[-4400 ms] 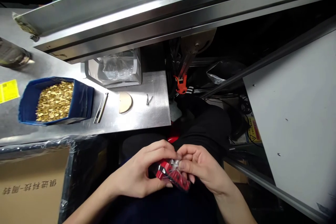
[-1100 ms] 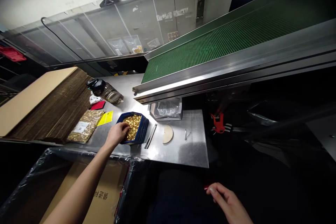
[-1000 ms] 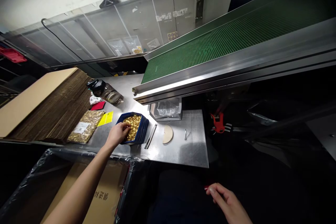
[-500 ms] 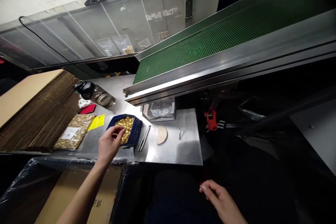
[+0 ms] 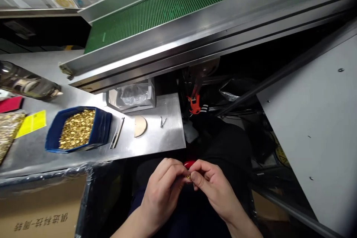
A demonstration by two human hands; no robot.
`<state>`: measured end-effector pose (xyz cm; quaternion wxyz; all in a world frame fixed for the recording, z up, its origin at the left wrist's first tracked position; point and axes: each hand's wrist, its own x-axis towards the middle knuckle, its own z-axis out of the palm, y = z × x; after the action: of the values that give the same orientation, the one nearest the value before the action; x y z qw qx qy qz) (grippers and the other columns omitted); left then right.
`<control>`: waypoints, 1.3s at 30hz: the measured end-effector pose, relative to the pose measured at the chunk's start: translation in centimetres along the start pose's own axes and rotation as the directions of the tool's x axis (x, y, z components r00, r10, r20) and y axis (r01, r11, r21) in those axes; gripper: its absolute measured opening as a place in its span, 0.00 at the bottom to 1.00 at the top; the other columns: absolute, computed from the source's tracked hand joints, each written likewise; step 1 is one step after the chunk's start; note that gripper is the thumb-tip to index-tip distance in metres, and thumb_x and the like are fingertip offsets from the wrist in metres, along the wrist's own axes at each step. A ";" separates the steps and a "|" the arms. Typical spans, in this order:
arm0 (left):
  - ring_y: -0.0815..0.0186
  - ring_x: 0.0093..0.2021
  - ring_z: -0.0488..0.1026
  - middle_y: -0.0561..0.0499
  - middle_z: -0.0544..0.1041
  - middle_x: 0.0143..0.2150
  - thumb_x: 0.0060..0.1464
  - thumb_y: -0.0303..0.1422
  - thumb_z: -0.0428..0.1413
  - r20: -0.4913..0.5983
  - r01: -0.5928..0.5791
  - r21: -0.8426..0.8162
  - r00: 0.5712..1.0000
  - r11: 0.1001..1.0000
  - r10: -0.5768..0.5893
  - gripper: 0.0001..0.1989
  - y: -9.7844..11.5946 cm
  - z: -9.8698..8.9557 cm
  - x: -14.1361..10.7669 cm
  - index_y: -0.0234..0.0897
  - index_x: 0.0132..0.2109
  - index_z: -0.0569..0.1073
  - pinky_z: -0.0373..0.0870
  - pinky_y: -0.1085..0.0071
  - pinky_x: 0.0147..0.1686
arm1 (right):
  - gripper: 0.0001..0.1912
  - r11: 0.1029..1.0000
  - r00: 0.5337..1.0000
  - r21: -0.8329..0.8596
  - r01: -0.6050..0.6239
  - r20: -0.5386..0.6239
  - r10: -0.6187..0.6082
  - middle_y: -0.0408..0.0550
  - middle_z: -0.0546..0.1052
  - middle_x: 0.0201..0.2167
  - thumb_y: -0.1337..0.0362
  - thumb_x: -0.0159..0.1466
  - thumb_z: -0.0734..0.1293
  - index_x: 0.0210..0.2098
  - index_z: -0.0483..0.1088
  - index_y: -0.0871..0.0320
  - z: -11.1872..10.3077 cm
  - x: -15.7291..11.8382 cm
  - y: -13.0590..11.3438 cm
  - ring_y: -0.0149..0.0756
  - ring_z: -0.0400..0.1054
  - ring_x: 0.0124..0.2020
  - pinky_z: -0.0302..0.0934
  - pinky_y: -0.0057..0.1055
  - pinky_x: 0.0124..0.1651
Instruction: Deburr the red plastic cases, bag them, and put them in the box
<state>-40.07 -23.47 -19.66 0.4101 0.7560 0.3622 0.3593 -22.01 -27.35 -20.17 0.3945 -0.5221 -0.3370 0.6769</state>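
My left hand and my right hand meet fingertip to fingertip over my lap, in front of the table's edge. Between the fingertips shows a small gold piece, pinched by my left hand. The right fingers are pinched together against it; what else they hold is too small to make out. Just behind the fingertips is a red object, partly hidden. On the metal table stands a blue bin holding many small gold pieces.
Right of the bin lie a cutter-like tool, a half-round disc and small clippers. A grey tray sits under the green conveyor. A bottle stands left. A plastic-lined carton is below the table.
My left hand has left the blue bin and come to my right hand, with a gold piece now between the fingertips. The view has shifted right and closer to the table.
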 end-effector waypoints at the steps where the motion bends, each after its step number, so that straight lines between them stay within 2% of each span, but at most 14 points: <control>1: 0.66 0.40 0.72 0.49 0.76 0.38 0.65 0.19 0.57 0.007 -0.026 -0.007 1.000 1.000 0.026 0.07 0.0 0.1 0.2 0.35 0.44 0.74 0.69 0.72 0.41 | 0.16 1.000 1.000 -0.003 0.004 -0.002 -0.004 0.43 0.74 0.28 0.51 0.69 0.71 0.36 0.76 0.59 -0.4 -0.2 0.1 0.29 0.65 0.29 0.59 0.27 0.34; 5: 0.65 0.38 0.73 0.49 0.78 0.36 0.64 0.23 0.61 -0.009 -0.064 -0.057 0.998 0.996 0.064 0.03 0.1 0.6 1.0 0.35 0.43 0.77 0.70 0.70 0.39 | 0.14 0.999 0.999 0.042 0.018 -0.030 -0.016 0.42 0.73 0.27 0.53 0.68 0.71 0.35 0.76 0.59 -1.1 -0.8 0.6 0.28 0.65 0.28 0.58 0.25 0.32; 11: 0.65 0.36 0.75 0.50 0.78 0.34 0.62 0.28 0.64 -0.084 -0.012 -0.089 0.996 0.996 0.004 0.03 0.3 1.3 1.2 0.35 0.41 0.78 0.72 0.70 0.37 | 0.13 0.983 0.985 0.155 0.095 -0.155 -0.070 0.40 0.72 0.27 0.54 0.70 0.70 0.36 0.75 0.57 0.3 -1.2 1.3 0.25 0.64 0.26 0.58 0.23 0.29; 14: 0.65 0.35 0.75 0.49 0.78 0.33 0.61 0.29 0.65 -0.083 -0.014 -0.105 0.997 0.994 0.005 0.04 0.5 1.2 1.3 0.34 0.40 0.78 0.73 0.71 0.37 | 0.13 0.972 0.988 0.216 0.098 -0.141 -0.068 0.39 0.71 0.27 0.55 0.71 0.69 0.35 0.73 0.57 0.6 -1.2 1.4 0.25 0.63 0.25 0.58 0.23 0.29; 19: 0.65 0.35 0.76 0.49 0.78 0.34 0.58 0.29 0.68 -0.040 -0.015 -0.125 0.999 0.992 0.010 0.07 1.0 0.9 1.7 0.34 0.41 0.78 0.74 0.72 0.36 | 0.12 0.978 0.991 0.171 0.116 -0.079 -0.104 0.40 0.71 0.26 0.55 0.70 0.70 0.34 0.74 0.57 -0.3 -1.4 0.9 0.26 0.65 0.26 0.60 0.23 0.31; 23: 0.66 0.34 0.76 0.50 0.78 0.32 0.57 0.28 0.68 -0.057 -0.031 -0.119 0.998 0.992 0.025 0.07 1.4 1.0 1.7 0.33 0.39 0.78 0.74 0.71 0.36 | 0.11 0.983 0.989 0.130 0.131 -0.082 -0.121 0.40 0.71 0.26 0.55 0.69 0.71 0.35 0.74 0.56 -0.8 -1.7 0.7 0.26 0.65 0.26 0.60 0.24 0.30; 29: 0.64 0.35 0.78 0.47 0.81 0.36 0.58 0.23 0.66 -0.088 -0.063 -0.158 0.995 0.985 0.049 0.07 1.9 1.4 1.2 0.32 0.44 0.80 0.77 0.70 0.35 | 0.11 0.978 0.986 0.143 0.152 -0.095 -0.139 0.40 0.72 0.25 0.56 0.69 0.71 0.36 0.74 0.56 -0.6 -2.4 0.6 0.26 0.64 0.25 0.58 0.24 0.29; 33: 0.65 0.35 0.79 0.47 0.80 0.35 0.58 0.21 0.65 -0.108 -0.031 -0.216 0.994 0.976 0.008 0.07 2.0 1.4 1.1 0.33 0.44 0.80 0.78 0.72 0.36 | 0.11 0.971 0.987 0.195 0.136 -0.115 -0.115 0.41 0.73 0.27 0.56 0.70 0.70 0.36 0.72 0.56 0.1 -2.7 0.6 0.26 0.64 0.24 0.57 0.25 0.28; 39: 0.67 0.32 0.78 0.50 0.77 0.34 0.58 0.22 0.66 -0.118 0.086 -0.334 0.984 0.939 -0.132 0.05 2.1 1.8 1.0 0.37 0.40 0.82 0.77 0.75 0.31 | 0.09 0.954 0.985 0.265 0.139 -0.134 -0.107 0.41 0.73 0.27 0.57 0.70 0.70 0.38 0.74 0.57 1.0 -2.5 1.0 0.27 0.67 0.25 0.59 0.26 0.29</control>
<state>-37.56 -24.09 -18.30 0.5233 0.6293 0.3662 0.4427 -22.77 -30.10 -19.74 0.5234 -0.4797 -0.2483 0.6590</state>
